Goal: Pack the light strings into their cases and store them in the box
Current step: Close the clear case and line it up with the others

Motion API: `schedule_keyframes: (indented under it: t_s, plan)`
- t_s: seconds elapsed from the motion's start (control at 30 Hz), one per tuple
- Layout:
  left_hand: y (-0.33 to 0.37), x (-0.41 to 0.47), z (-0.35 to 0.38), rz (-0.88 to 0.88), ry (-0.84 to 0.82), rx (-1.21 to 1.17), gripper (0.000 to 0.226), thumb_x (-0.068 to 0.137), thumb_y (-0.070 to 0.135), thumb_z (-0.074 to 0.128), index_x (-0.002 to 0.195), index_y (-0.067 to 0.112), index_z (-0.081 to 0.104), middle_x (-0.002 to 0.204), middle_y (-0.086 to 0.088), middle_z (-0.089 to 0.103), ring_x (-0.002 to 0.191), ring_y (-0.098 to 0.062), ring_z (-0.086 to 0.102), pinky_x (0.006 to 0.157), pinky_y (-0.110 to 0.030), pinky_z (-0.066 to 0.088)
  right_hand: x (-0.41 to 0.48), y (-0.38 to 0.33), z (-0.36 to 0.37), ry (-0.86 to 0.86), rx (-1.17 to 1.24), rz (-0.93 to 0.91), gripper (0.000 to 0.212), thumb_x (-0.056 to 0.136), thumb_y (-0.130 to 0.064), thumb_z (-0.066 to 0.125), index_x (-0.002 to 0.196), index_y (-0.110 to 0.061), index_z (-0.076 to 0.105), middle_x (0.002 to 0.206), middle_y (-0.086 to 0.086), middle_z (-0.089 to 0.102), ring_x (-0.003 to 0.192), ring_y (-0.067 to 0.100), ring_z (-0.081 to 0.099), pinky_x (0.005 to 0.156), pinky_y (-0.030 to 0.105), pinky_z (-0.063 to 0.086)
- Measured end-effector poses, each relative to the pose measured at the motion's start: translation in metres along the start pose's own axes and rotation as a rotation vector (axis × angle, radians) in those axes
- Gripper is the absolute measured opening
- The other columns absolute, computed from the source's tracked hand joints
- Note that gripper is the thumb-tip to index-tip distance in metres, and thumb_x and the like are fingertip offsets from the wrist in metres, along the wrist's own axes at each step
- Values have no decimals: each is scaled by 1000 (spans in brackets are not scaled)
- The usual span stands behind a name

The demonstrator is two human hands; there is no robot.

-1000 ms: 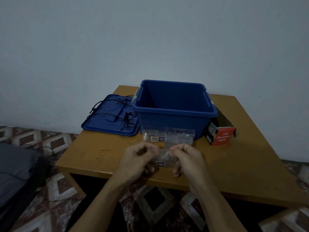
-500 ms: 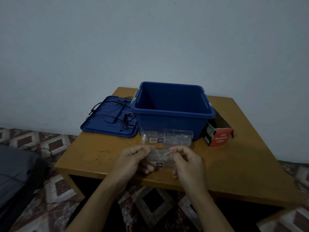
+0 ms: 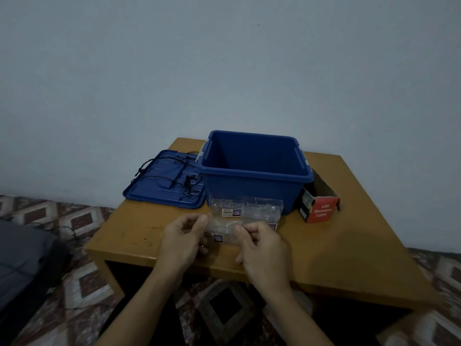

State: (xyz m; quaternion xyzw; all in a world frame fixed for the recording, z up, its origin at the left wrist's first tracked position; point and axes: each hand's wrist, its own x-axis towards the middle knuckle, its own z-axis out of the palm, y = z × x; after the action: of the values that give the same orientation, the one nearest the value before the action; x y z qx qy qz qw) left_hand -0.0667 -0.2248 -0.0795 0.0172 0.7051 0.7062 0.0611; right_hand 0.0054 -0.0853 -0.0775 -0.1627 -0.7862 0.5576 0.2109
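Head view: my left hand (image 3: pixel 183 239) and right hand (image 3: pixel 263 247) each pinch one end of a clear case (image 3: pixel 223 233) above the table's (image 3: pixel 349 245) near edge; two more clear cases (image 3: pixel 262 208) lie just before the open blue box (image 3: pixel 249 191); a black light string (image 3: pixel 189 182) rests on the lid (image 3: pixel 149 193) to its left.

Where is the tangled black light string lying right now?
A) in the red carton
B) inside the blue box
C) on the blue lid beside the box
C: the black light string sprawls over the flat blue lid, left of the open blue box.
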Motion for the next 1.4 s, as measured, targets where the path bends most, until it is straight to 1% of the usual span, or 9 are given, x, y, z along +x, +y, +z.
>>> schedule_keyframes:
  t_s: [0.17, 0.27, 0.33, 0.57, 1.0, 1.07, 1.17, 1.23, 1.4]
  plan:
    - [7, 10, -9, -43, 75, 23, 28, 95, 34, 65, 102, 6, 62, 92, -15, 71, 75, -21, 69, 66, -33, 60, 9, 3, 19, 8, -24, 7, 17, 96, -41, 65, 87, -27, 65, 67, -3, 70, 63, 8, 67, 58, 16, 50]
    - [10, 15, -6, -111, 65, 22, 33, 100, 36, 58, 99, 4, 62, 92, -15, 74, 81, -24, 73, 69, -33, 61, 15, 10, 25, 28, -33, 50, 4, 97, -37, 64, 94, -33, 64, 87, -5, 73, 82, 16, 71, 76, 33, 60]
    - [10, 16, -3, -141, 71, -6, 33, 101, 33, 57, 100, 1, 63, 95, -18, 74, 86, -28, 73, 66, -32, 61, 16, 13, 26, 40, -43, 74, 9, 97, -31, 63, 95, -39, 60, 95, -7, 72, 86, 18, 71, 80, 41, 61]
    - [10, 18, 5, -131, 66, 1, 30, 99, 33, 61, 92, 4, 64, 81, -14, 68, 74, -24, 66, 66, -34, 58, 14, 17, 22, 46, -40, 105, 18, 95, -15, 62, 89, -32, 61, 89, -4, 69, 78, 16, 71, 71, 43, 62]
    - [7, -1, 6, -50, 48, 180, 12, 96, 17, 60, 88, 13, 69, 85, -6, 72, 88, -28, 69, 88, -49, 58, 9, 10, 14, 4, -4, 145, 16, 96, -13, 59, 85, -24, 64, 83, 2, 70, 75, 21, 70, 72, 44, 62]
    - [9, -7, 7, -11, 67, 195, 12, 95, 17, 61, 86, 16, 68, 85, -4, 71, 86, -26, 68, 84, -48, 58, 6, 8, 10, -10, 18, 137, 16, 97, -12, 58, 86, -21, 65, 81, 5, 71, 72, 23, 69, 68, 38, 61]
    - [17, -20, 13, 107, 86, 234, 11, 96, 16, 59, 87, 19, 65, 85, -1, 68, 71, -7, 62, 67, -30, 52, 3, 6, 1, -24, 79, 140, 14, 99, -11, 58, 88, -16, 66, 77, 5, 71, 65, 14, 69, 59, 24, 57]
    - [26, -28, 22, 185, 68, 235, 11, 96, 15, 59, 88, 20, 65, 83, 1, 66, 66, -3, 57, 62, -23, 48, 0, 6, -9, -8, 91, 143, 14, 98, -12, 61, 86, -17, 67, 75, 3, 71, 63, 10, 67, 58, 23, 57]
    - [55, -33, 65, 229, -133, 180, 15, 97, 14, 59, 87, 20, 68, 82, 0, 66, 74, -14, 60, 70, -37, 52, 8, 8, -62, 172, 47, 156, 9, 96, -20, 65, 89, -26, 68, 83, -3, 71, 73, 13, 67, 58, 23, 49]
